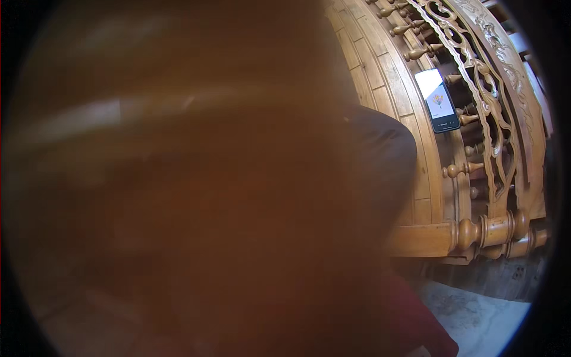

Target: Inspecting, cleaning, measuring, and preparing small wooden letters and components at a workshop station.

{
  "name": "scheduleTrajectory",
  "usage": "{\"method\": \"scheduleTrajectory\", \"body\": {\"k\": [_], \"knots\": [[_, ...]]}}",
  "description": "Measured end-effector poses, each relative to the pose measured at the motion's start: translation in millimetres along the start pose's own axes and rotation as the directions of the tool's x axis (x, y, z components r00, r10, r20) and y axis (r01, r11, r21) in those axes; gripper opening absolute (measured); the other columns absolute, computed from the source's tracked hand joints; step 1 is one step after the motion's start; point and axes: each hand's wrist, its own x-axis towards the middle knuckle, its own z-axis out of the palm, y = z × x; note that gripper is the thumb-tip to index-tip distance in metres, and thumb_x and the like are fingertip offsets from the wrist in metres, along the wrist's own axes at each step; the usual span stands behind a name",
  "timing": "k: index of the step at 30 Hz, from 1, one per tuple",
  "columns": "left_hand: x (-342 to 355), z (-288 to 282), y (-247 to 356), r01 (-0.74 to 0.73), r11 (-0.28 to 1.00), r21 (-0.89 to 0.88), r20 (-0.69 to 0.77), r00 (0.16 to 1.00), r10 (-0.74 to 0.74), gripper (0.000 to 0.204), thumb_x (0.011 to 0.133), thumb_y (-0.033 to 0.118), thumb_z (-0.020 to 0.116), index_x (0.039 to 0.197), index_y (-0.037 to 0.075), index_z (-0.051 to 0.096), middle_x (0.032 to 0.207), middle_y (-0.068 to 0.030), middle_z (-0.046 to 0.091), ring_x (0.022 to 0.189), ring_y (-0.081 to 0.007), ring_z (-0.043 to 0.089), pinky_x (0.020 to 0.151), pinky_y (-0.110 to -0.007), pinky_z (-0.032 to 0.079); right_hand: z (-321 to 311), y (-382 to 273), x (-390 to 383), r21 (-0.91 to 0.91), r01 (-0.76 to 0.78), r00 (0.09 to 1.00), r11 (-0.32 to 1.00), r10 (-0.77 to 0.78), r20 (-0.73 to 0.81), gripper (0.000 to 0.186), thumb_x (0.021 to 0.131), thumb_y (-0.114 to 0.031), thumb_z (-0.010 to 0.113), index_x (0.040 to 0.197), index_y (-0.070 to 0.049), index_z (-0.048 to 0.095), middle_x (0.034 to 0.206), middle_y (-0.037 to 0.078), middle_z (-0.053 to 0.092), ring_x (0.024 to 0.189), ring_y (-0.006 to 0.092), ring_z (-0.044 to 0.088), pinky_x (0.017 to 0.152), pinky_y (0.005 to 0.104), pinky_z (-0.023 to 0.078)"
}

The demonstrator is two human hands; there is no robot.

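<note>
A large brown blur (208,196) fills the left and middle of the view, very close to me. It is too smeared to tell what it is. Neither my left hand nor my right hand can be made out. To the upper right, a smartphone (441,108) lies face up with its screen lit, showing a colourful picture on white and a bright glare at one end. No hand is seen touching it. Beside the blur, dark cloth (386,152) rounds out over the wooden slats, perhaps a covered knee.
The phone rests on a slatted wooden bench (380,71), along a carved railing (488,89) with turned spindles. A thick turned post (493,231) stands at the bench's near end. Dark red cloth (422,318) and a pale floor (470,312) show at the lower right.
</note>
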Motion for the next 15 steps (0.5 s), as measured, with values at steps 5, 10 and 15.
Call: {"method": "scheduleTrajectory", "body": {"k": [5,10,15], "knots": [[45,-79,-30,0.131,0.987,-0.092,-0.040,0.990,-0.135,0.031,0.103,0.026,0.072,0.102,-0.005,0.070,0.069,-0.0016,0.046,0.067,-0.0076,0.039,0.058,-0.029,0.033,-7,4,-2,0.296,-0.166,0.971,0.941,0.208,-0.118,0.023,0.115,-0.026,0.044,0.106,-0.007,0.052,0.078,0.001,0.047,0.060,0.0109,0.042,0.053,0.0272,0.034],[52,-79,-36,0.116,0.984,-0.137,-0.071,0.989,-0.126,0.029,0.103,0.025,0.072,0.103,-0.004,0.071,0.069,-0.0019,0.047,0.066,-0.0075,0.040,0.057,-0.029,0.033,28,30,-26,0.162,-0.086,0.983,0.983,0.110,-0.145,0.025,0.109,-0.028,0.057,0.113,-0.003,0.058,0.091,0.008,0.059,0.072,0.0203,0.056,0.062,0.0302,0.045],[50,-74,-38,0.095,0.993,-0.070,-0.061,0.993,-0.099,0.026,0.103,0.022,0.072,0.104,-0.004,0.073,0.070,-0.0032,0.051,0.067,-0.0081,0.042,0.058,-0.031,0.035,-7,-16,4,0.195,-0.139,0.988,0.971,0.123,0.092,0.021,0.113,-0.021,0.048,0.103,-0.003,0.052,0.081,0.003,0.051,0.065,0.0074,0.043,0.059,0.0238,0.033]]}}
